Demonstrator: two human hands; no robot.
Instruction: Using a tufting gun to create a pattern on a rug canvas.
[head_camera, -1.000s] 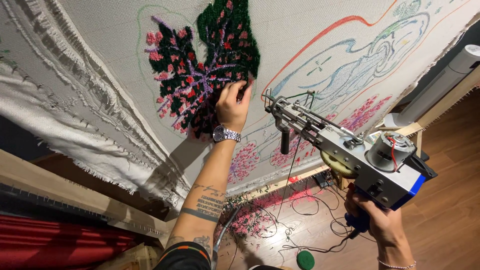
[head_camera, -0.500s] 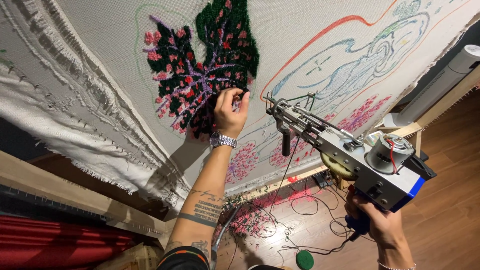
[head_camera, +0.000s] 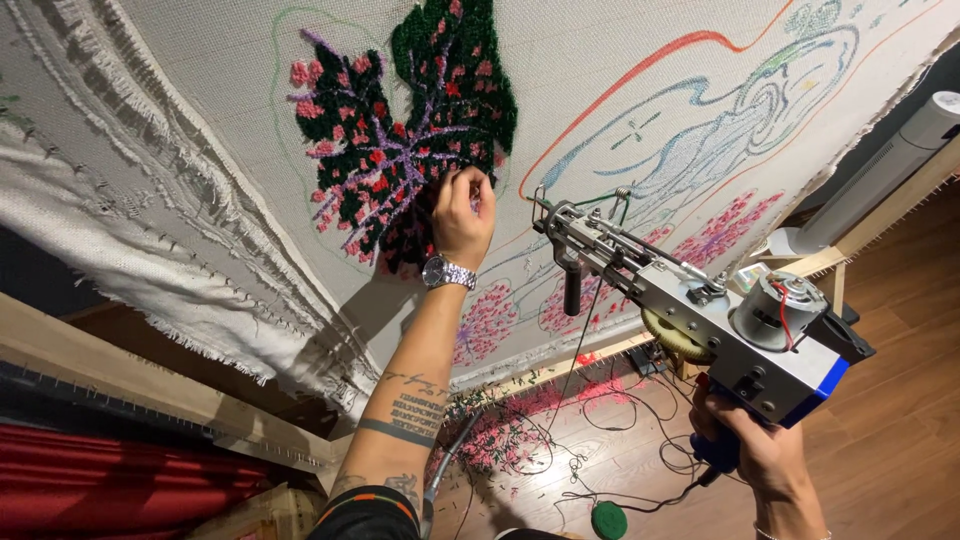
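In the centre of the frame the left hand (head_camera: 462, 210), wearing a silver wristwatch (head_camera: 448, 272), is pinching with curled fingers at the dark green, pink and purple tufted yarn patch (head_camera: 400, 150) on the white stretched backing cloth (head_camera: 620, 70). At lower right the right hand (head_camera: 745, 450) is gripping the blue handle of the grey metal tufting gun (head_camera: 700, 315), holding it just off the cloth, needle pointing up-left. The gun looks heavy and rigid, best carried by its handle; the yarn pile is likely soft and easily pulled. The cloth's frayed edge is running along the wooden frame (head_camera: 150, 400) at lower left. Loose cables (head_camera: 620, 420) are trailing over the wooden floor (head_camera: 900, 400), which is offering open room at right.
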